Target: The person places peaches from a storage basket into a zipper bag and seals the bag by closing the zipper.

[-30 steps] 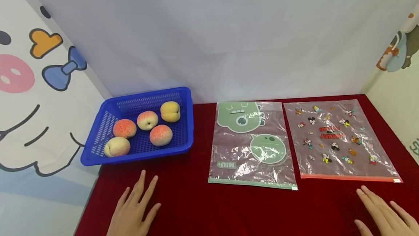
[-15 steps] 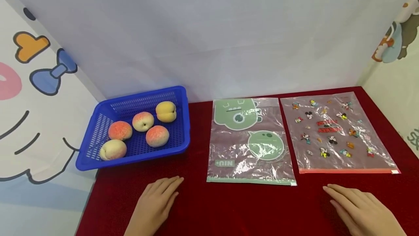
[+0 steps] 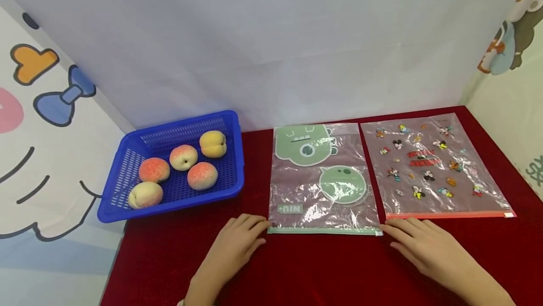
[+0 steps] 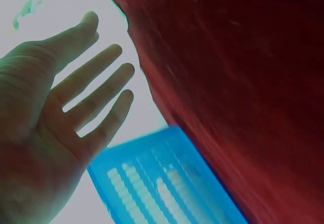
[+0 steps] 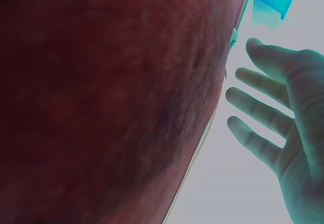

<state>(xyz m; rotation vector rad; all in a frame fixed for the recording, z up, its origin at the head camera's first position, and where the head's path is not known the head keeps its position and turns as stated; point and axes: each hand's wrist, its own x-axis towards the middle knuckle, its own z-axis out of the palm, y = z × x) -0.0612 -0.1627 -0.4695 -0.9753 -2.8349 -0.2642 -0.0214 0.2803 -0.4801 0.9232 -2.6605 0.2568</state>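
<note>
Flanking the green-printed bag [image 3: 320, 183]
Your left hand [image 3: 241, 238] and right hand [image 3: 424, 245] are resting at its near corners, neither grip closed.

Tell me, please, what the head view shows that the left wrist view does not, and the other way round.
Only the head view shows the green bag, the red-edged bag, the right hand and, clearly, the five peaches in the basket.

Only the left wrist view shows the palm side of the left hand, with gaps between the fingers; the head view shows its back.

Both share the left hand, the basket and the red cloth.
</note>
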